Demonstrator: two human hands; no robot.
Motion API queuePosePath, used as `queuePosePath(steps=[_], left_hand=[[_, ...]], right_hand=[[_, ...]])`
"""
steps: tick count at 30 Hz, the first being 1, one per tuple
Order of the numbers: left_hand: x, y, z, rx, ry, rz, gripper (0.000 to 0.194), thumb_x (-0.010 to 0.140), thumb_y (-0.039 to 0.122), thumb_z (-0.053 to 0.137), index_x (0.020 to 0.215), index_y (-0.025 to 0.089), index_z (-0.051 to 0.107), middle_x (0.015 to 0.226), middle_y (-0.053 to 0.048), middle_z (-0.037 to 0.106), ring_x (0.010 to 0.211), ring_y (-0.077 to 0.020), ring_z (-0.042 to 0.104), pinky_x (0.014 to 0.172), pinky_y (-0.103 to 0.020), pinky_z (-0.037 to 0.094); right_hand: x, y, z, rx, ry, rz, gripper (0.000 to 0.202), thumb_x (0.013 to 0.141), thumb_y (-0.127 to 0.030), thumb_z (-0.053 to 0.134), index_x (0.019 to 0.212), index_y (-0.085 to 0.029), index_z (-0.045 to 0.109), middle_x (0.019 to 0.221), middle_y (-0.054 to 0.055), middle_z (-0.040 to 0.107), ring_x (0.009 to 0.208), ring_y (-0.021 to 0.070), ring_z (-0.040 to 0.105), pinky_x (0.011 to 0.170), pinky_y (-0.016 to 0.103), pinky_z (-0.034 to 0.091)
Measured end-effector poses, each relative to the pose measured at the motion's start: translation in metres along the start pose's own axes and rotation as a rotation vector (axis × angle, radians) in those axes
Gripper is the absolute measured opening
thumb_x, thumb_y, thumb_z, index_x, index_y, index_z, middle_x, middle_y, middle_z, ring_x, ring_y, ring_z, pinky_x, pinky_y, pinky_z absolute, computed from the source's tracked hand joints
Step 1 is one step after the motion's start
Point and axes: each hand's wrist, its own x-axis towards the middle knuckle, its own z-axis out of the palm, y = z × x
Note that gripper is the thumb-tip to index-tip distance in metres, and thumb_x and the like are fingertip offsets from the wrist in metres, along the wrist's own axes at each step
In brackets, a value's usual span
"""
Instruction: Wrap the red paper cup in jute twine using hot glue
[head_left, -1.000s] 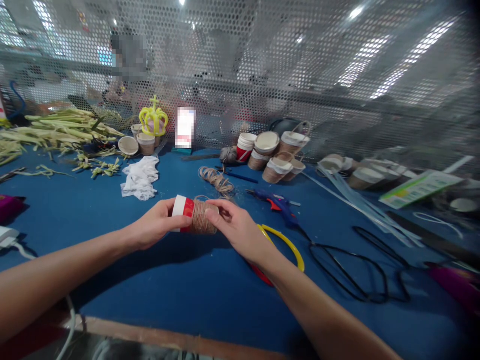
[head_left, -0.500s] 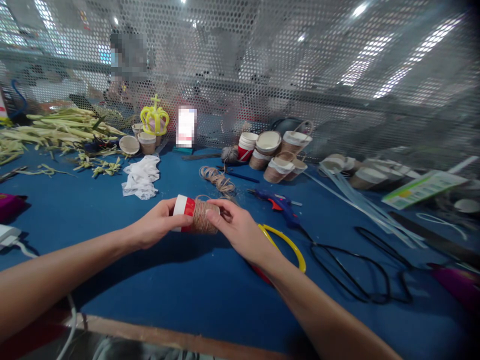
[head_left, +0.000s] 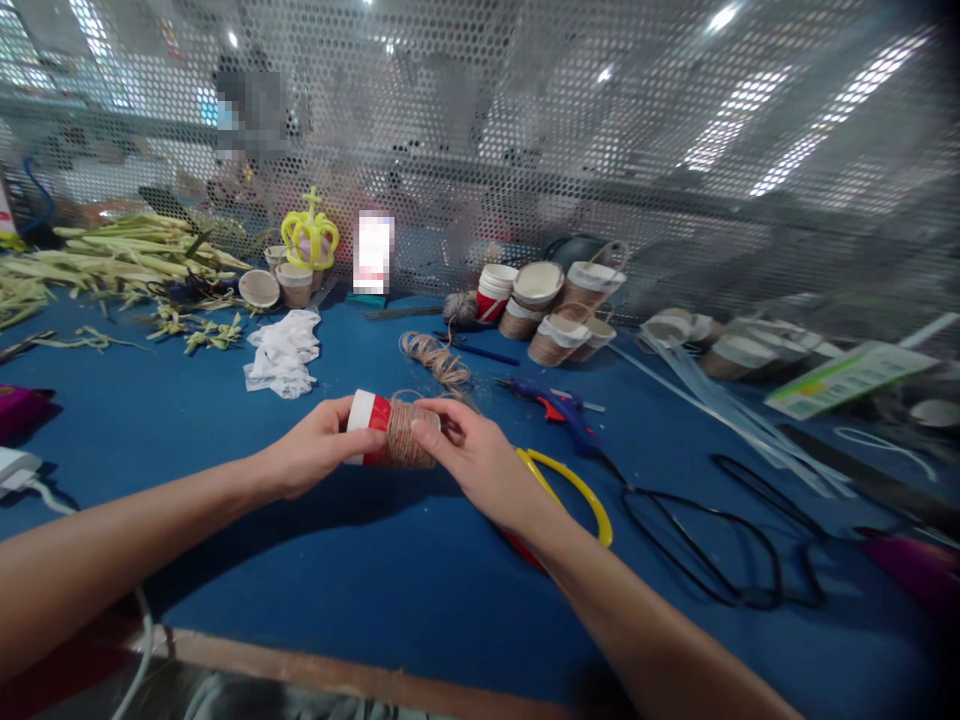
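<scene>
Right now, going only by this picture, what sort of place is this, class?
Probably a craft workshop: a glue gun and loose twine lie on the blue table, near a cup partly wrapped in twine.

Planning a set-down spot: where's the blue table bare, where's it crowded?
Bare: blue table between left forearm and right forearm, except a red loop, from below twine-wrapped cup to wooden edge; smaller, between white cloth and twine coil. Crowded: back left (green strips), back right (cups), right (glue gun, clear sticks, black cable).
</scene>
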Motion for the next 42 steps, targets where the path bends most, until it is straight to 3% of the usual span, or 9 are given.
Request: queuePosePath(steps=[9,20,28,32,36,39,42], left_hand=[[0.001,0.001,-0.005,0.031,-0.049,0.028,0.026,0.068,0.019,0.063,0.092,0.012,0.060,0.083,-0.004,0.065,0.075,-0.0138,0.057,0.074,-0.027,0.042],[0.001,0.003,-0.003,0.067,-0.056,0.002,0.029,0.064,0.017,0.063,0.093,0.012,0.061,0.081,-0.004,0.065,0.072,-0.0131,0.056,0.071,-0.026,0.042],[0.003,0.016,-0.007,-0.129,-0.070,0.011,0.026,0.064,0.021,0.068,0.087,0.010,0.062,0.082,-0.006,0.066,0.071,-0.0143,0.059,0.069,-0.025,0.044],[0.005,0.013,-0.006,-0.205,-0.006,-0.055,0.026,0.068,0.030,0.065,0.083,0.009,0.064,0.075,-0.006,0.066,0.061,-0.0133,0.059,0.060,-0.024,0.045],[0.005,0.012,-0.002,-0.240,0.070,-0.047,0.019,0.065,0.027,0.066,0.071,0.009,0.064,0.061,-0.002,0.063,0.052,-0.0108,0.055,0.051,-0.020,0.042],[0.003,0.010,0.000,-0.225,0.052,-0.039,0.017,0.064,0.026,0.067,0.069,0.010,0.064,0.059,-0.002,0.063,0.052,-0.0095,0.054,0.051,-0.018,0.040],[0.001,0.006,0.000,-0.151,-0.020,-0.040,0.019,0.067,0.028,0.065,0.074,0.011,0.065,0.063,-0.001,0.064,0.056,-0.0089,0.053,0.056,-0.018,0.038]], right_hand=[[0.001,0.007,-0.001,0.063,-0.005,0.062,0.034,0.079,-0.039,0.052,0.103,-0.015,0.055,0.093,0.010,0.064,0.083,0.0210,0.061,0.074,0.038,0.047],[0.002,0.008,0.001,0.057,0.007,0.016,0.033,0.080,-0.038,0.051,0.103,-0.015,0.054,0.095,0.011,0.064,0.081,0.0208,0.061,0.073,0.038,0.048],[-0.002,0.007,0.004,0.087,0.066,-0.137,0.034,0.077,-0.035,0.056,0.106,-0.017,0.049,0.105,0.011,0.060,0.091,0.0210,0.059,0.077,0.038,0.049],[-0.003,0.010,0.007,-0.064,0.105,-0.301,0.034,0.075,-0.030,0.059,0.105,-0.019,0.049,0.110,0.010,0.055,0.100,0.0215,0.054,0.084,0.038,0.046],[-0.005,0.006,0.004,-0.181,0.094,-0.407,0.036,0.074,-0.029,0.060,0.106,-0.017,0.050,0.108,0.010,0.055,0.101,0.0208,0.052,0.089,0.038,0.042],[-0.003,-0.001,-0.002,-0.146,0.012,-0.361,0.032,0.079,-0.031,0.054,0.106,-0.014,0.053,0.107,0.011,0.057,0.101,0.0194,0.052,0.091,0.037,0.039],[0.000,-0.007,-0.004,0.000,-0.091,-0.189,0.029,0.083,-0.032,0.046,0.103,-0.014,0.056,0.107,0.010,0.059,0.098,0.0182,0.054,0.089,0.036,0.041]])
